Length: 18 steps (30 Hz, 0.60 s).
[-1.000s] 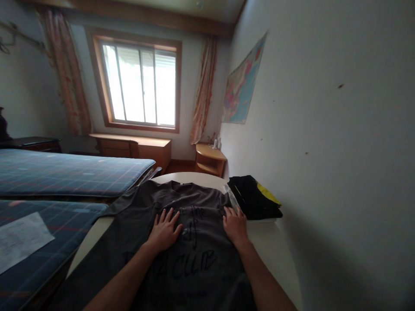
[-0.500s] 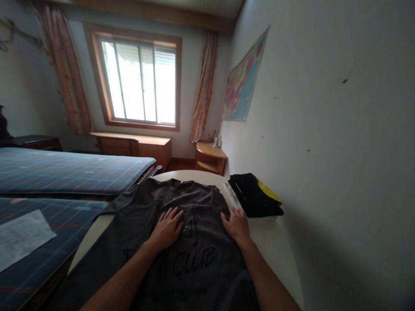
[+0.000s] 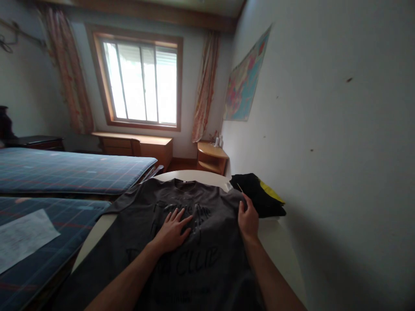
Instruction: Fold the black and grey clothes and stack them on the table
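Observation:
A dark grey T-shirt (image 3: 210, 259) with black lettering on its front lies spread over a round white table (image 3: 207, 175), its collar at the far side. My left hand (image 3: 173, 231) rests flat on the chest print, fingers spread. At the shirt's right edge near the sleeve, my right hand (image 3: 249, 219) has its thumb and fingers closed on the fabric. Just beyond that hand sits a folded black and yellow garment (image 3: 259, 194) on something white, partly covered by the shirt's edge.
To the left are two beds with blue plaid mattresses (image 3: 81, 170), and a sheet of paper (image 3: 26, 237) lies on the nearer one. A white wall (image 3: 340, 194) runs close along the right. Behind the table stand a wooden desk (image 3: 155, 147) and a small corner shelf (image 3: 212, 151).
My right hand has moved right and drawn the shirt's right side outward, so the chest print lies flatter and shows more. My left hand has shifted slightly right.

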Tool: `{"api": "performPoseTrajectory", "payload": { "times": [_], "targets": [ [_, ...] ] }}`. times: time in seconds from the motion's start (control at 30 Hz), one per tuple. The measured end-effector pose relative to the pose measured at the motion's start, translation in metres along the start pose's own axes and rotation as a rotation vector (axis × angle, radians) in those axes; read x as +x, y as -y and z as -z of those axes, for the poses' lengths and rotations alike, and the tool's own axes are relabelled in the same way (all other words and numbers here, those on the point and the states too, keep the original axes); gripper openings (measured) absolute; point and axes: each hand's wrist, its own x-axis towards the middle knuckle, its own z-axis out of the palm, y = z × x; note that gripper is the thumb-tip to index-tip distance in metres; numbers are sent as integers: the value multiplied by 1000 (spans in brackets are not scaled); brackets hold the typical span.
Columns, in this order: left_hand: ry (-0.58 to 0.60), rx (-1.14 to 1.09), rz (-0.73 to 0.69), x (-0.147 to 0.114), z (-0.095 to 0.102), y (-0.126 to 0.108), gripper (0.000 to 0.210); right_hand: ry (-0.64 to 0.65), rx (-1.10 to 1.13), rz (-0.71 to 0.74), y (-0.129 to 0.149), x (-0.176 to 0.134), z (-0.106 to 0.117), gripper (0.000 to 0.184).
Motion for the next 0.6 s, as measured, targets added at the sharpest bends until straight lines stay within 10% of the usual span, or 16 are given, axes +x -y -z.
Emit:
{"api": "performPoseTrajectory", "payload": {
  "times": [0.23, 0.43, 0.6],
  "targets": [
    [1, -70, -160, -1, -5, -17, 58, 22, -23, 158, 4, 5, 7, 47],
    [-29, -66, -140, -1, -10, -19, 54, 621, 101, 431, 44, -9, 14, 53],
    [-78, -88, -112, 1, -13, -17, 53, 814, -2, 337, 41, -18, 19, 70]
  ]
}}
